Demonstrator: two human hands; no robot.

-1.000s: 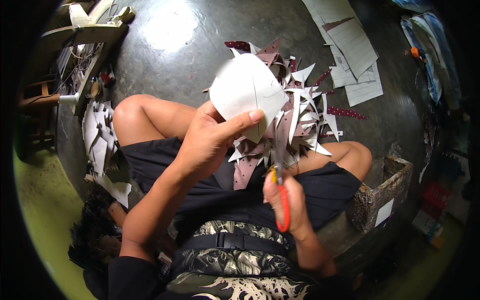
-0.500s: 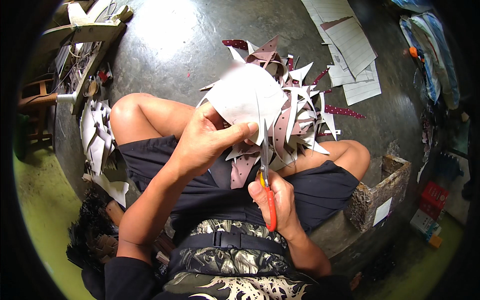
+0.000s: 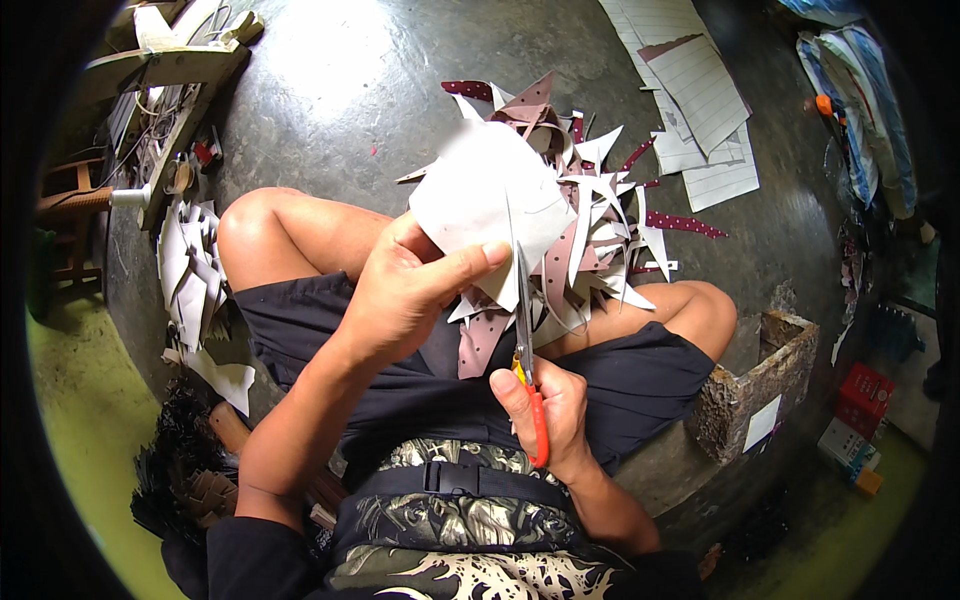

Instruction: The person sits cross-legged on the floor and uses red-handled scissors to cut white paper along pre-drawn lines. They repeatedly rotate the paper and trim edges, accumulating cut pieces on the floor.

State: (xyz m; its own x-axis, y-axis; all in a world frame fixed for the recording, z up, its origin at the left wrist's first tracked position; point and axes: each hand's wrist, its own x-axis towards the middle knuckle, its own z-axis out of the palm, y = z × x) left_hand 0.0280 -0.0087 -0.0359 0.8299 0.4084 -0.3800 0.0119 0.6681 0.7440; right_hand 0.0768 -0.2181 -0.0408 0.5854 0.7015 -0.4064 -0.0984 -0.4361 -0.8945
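A white sheet (image 3: pixel 480 190) with rounded edges is pinched in my left hand (image 3: pixel 415 285), thumb on top and fingers underneath. My right hand (image 3: pixel 550 410) grips scissors (image 3: pixel 538 425) with red and yellow handles. Their blades point away from me and lie at the sheet's lower right part, close to my left thumb. Whether the blades are fully closed is hard to see. Under and beyond the sheet lies a heap of pointed offcuts (image 3: pixel 595 235), white, dotted pink and dotted maroon, partly hidden by the sheet.
Lined sheets (image 3: pixel 700 95) lie on the grey floor at the far right. A rough box (image 3: pixel 745 400) stands beside my right knee. Stacked white pieces (image 3: pixel 190 270) sit by my left knee, below a wooden frame (image 3: pixel 195 130). Plastic bags (image 3: pixel 865 120) are at the far right edge.
The scissors and my right hand have shifted slightly left and toward me. The white sheet has turned a little in my left hand, which keeps its pinch.
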